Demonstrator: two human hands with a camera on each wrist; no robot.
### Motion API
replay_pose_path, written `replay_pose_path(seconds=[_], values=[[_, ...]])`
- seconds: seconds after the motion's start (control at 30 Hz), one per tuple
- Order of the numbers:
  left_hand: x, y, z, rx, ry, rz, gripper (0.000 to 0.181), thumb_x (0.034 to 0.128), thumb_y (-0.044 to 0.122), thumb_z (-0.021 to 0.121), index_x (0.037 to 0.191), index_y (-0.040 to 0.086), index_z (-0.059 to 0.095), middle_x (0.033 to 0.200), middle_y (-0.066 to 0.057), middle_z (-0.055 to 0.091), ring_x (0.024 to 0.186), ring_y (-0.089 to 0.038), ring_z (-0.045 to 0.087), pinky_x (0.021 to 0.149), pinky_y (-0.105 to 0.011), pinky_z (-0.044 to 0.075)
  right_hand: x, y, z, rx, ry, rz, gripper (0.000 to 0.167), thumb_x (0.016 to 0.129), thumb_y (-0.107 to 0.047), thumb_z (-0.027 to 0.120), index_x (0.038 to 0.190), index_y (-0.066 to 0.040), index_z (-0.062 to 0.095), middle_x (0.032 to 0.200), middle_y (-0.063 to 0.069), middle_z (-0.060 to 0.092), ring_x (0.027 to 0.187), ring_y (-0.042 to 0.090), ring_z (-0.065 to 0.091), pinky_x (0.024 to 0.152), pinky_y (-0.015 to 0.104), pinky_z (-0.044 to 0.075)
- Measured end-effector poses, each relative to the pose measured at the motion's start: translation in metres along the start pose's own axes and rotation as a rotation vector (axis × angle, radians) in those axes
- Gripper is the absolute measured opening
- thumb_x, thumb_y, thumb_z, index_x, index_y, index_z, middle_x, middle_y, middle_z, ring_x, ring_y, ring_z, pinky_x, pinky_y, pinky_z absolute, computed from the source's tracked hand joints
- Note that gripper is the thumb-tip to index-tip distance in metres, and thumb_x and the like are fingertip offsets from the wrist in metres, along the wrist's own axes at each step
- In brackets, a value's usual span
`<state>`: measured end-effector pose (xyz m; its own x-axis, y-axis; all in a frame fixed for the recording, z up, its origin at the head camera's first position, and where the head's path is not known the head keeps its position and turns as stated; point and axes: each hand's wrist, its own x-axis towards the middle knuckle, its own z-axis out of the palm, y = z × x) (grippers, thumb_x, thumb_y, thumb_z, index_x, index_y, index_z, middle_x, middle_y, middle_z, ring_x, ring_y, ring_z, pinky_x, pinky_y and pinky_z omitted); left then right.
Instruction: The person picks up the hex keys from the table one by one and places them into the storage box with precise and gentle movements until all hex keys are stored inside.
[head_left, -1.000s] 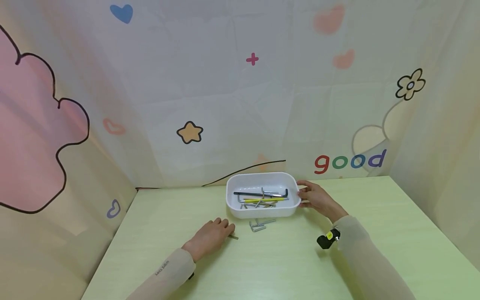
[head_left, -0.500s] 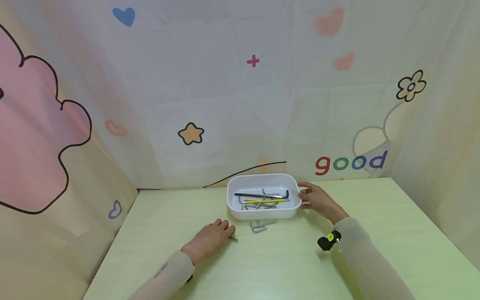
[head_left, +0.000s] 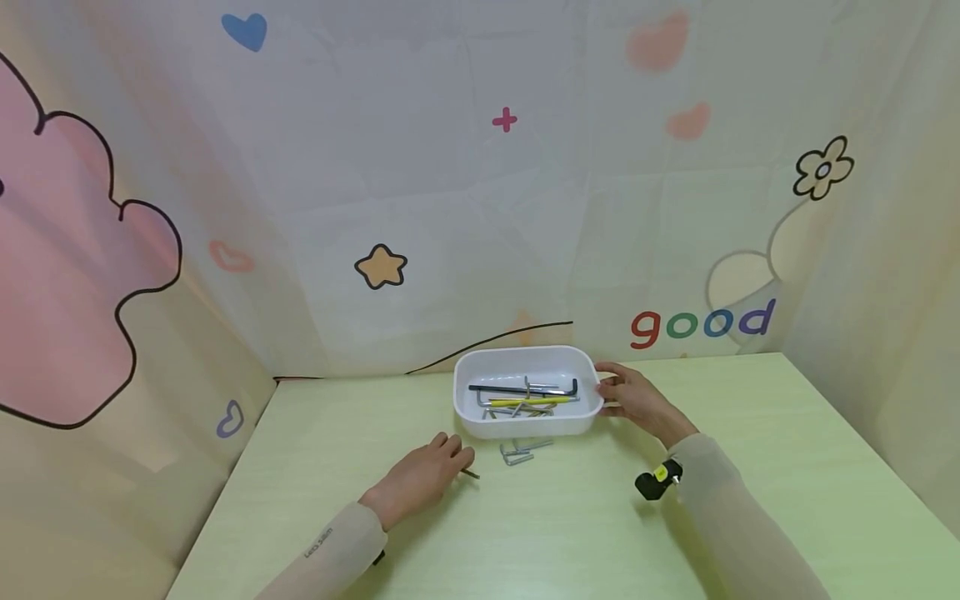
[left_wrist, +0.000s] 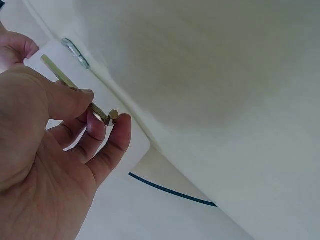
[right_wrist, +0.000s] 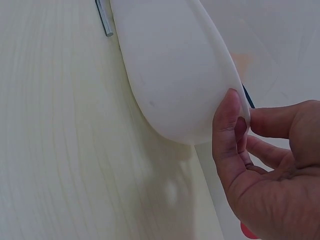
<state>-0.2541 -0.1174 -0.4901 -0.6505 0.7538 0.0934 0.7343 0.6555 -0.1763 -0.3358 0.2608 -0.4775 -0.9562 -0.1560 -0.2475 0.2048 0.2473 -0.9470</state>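
My left hand (head_left: 420, 477) pinches a brass-coloured hex key (left_wrist: 70, 81) between thumb and fingers, left of and in front of a white plastic box (head_left: 525, 427). In the left wrist view the key's short bent end sits by a fingertip. My right hand (head_left: 637, 402) holds the box at its right end, with the thumb (right_wrist: 227, 125) against the outer wall near the rim. Inside the box lie several hex keys, among them a long black hex key (head_left: 495, 388) and a yellow-sleeved one (head_left: 528, 402).
Several silver hex keys (head_left: 517, 458) lie on the pale green table (head_left: 555, 533) just in front of the box. A printed curtain (head_left: 465, 208) hangs behind the box, close to it, and at both sides.
My left hand has shifted very slightly, and the hex key's visible end has turned and moved a little to the right. My right hand and the box stay in place.
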Motion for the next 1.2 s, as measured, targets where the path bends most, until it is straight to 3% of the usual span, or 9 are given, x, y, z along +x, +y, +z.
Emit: replay_pose_path(seconds=[0.67,1.2], values=[[0.0,-0.005,-0.012,0.015,0.098,-0.003,0.032,0.0844,-0.006,0.064,0.105,0.016,0.053,0.095,0.002,0.052,0.089,-0.016,0.049,0.075,-0.023,0.048,0.0,0.001,0.003,0.022,0.004,0.005,0.054,0.102,-0.007,0.046,0.153,-0.01,0.029,0.127,0.018,0.046,0.102,0.026,0.057,0.087,0.03,0.059],[0.009,-0.013,-0.039,-0.003,0.117,-0.035,0.035,0.0851,-0.007,0.065,0.109,0.016,0.053,0.101,0.001,0.054,0.091,-0.015,0.047,0.072,-0.022,0.047,-0.003,-0.002,0.001,0.028,-0.005,-0.005,0.055,0.102,-0.009,0.047,0.154,-0.01,0.027,0.129,0.019,0.045,0.103,0.026,0.057,0.085,0.029,0.059]])
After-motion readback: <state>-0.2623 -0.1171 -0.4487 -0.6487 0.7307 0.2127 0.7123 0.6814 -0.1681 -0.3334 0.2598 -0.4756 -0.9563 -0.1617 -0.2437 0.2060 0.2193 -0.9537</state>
